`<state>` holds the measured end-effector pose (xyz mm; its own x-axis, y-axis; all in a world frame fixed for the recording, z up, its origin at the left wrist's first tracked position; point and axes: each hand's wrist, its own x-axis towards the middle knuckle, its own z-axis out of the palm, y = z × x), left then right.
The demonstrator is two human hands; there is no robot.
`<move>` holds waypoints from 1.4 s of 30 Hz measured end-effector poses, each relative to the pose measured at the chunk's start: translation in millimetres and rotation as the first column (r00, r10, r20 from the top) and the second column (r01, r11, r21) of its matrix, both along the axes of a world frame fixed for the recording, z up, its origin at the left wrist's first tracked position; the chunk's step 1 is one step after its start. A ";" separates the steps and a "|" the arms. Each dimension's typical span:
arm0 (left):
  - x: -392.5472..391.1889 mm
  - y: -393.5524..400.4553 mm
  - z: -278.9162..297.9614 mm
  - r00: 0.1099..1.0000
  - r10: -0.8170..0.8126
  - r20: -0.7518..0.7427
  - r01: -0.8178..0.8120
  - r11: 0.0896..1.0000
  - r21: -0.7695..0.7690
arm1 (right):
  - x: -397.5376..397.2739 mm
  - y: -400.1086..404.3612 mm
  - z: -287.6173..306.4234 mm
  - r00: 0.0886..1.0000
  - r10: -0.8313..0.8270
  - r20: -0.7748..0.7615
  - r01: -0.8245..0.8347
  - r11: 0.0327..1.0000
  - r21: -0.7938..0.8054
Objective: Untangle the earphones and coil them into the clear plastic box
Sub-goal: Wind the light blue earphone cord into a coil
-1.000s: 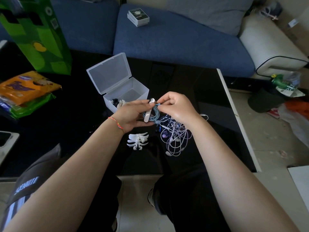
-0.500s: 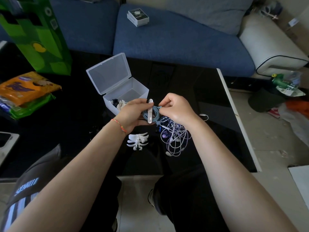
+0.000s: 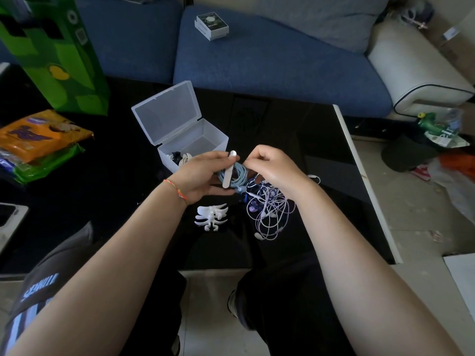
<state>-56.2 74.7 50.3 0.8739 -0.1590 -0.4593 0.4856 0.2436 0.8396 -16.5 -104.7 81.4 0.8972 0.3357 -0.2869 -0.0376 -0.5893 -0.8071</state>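
Two hands wind one blue cord beside the open box.

The left hand (image 3: 203,176) grips the blue coil (image 3: 237,174) and white stick (image 3: 228,169) steady; right hand (image 3: 272,168) fingers pinch its loose end just in front of the clear box (image 3: 205,142), the tangle (image 3: 267,211) waiting below.

Light-blue earphone coil (image 3: 237,174) beside open clear box (image 3: 198,145) — tangled white-purple earphones (image 3: 270,214) nearby.

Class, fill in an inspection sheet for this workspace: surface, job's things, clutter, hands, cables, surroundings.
Surface: glossy black table.
Job's things: clear plastic box, lid open, coiled earphones inside; light blue earphone coil; tangled earphones on the table.
Clutter: white winders; snack packs; green bag.
Hands: left hand holds the coil and a white strap; right hand pinches the cable.
Cables: earphone leads only.
Surroundings: blue sofa, small box on it.
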 end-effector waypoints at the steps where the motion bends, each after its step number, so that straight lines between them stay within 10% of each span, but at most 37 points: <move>1: -0.3 1.2 -0.2 1.000 -0.007 0.003 0.007 0.999 0.033 | -0.6 -0.6 -0.1 0.999 0.030 -0.019 -0.030 1.000 0.004; 10: -2.1 -0.3 2.3 0.995 -0.099 0.023 0.095 0.988 0.119 | -1.3 0.3 -3.0 0.989 0.119 -0.088 -0.115 0.992 0.045; 38: -6.7 -33.6 -2.7 0.948 0.315 -0.049 -0.319 0.933 -0.166 | -11.2 16.8 -10.4 0.932 -0.172 0.320 0.144 0.983 0.110; 42: -5.0 -19.3 -1.5 0.990 0.144 0.011 -0.141 0.980 -0.142 | -6.0 7.8 -5.0 0.970 -0.130 0.206 0.112 0.989 0.096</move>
<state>-61.2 55.4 48.8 0.9017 -0.0941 -0.4219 0.4196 0.4254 0.8019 -22.4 -96.9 76.4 0.9700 0.2352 -0.0621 0.0720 -0.5217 -0.8501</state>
